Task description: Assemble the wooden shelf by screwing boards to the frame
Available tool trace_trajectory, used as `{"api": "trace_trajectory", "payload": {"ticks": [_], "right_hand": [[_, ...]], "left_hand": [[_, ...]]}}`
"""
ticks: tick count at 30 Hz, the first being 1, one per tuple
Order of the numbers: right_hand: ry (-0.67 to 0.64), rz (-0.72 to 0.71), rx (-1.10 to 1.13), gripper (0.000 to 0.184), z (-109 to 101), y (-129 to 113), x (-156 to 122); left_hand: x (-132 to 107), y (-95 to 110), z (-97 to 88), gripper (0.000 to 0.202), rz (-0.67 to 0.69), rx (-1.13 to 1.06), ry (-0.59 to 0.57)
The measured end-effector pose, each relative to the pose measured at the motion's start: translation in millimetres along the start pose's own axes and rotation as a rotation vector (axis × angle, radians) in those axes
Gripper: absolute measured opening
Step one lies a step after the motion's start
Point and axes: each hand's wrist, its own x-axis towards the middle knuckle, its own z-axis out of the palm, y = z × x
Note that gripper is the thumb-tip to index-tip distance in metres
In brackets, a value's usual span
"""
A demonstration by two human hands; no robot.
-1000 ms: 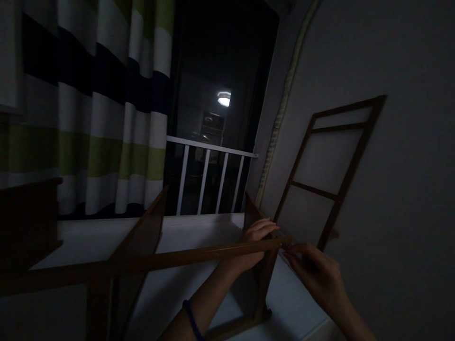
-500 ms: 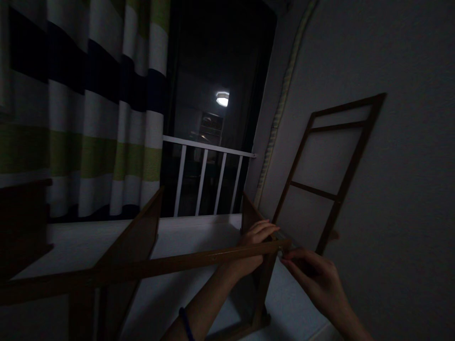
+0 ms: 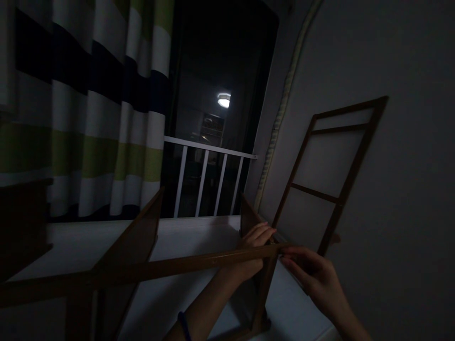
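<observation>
Over a white surface (image 3: 192, 232) stretches a long wooden rail (image 3: 170, 268), dark brown, straight, slightly shiny, rising a little to the right, where it meets a wooden post (image 3: 265, 289). The left hand (image 3: 253, 237) is behind the rail, fingers extended; whether they grip, I cannot tell. The right hand (image 3: 320, 277) has thumb and fingertips close together at the rail's end; what is between them, I cannot see.
</observation>
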Motion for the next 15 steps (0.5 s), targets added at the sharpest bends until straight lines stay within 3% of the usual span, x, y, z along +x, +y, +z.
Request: {"api": "trace_trajectory", "payload": {"ticks": [9, 15], "right_hand": [[-0.022, 0.062, 0.107, 0.024, -2.5, -10.9, 5.4], [-0.072, 0.074, 0.153, 0.021, -1.6, -1.8, 9.8]], "left_hand": [[5.3, 1.6, -3.9, 0.044, 0.021, 0.060, -0.050], [11.7, 8.4, -8.5, 0.039, 0.020, 0.086, -0.112]]}}
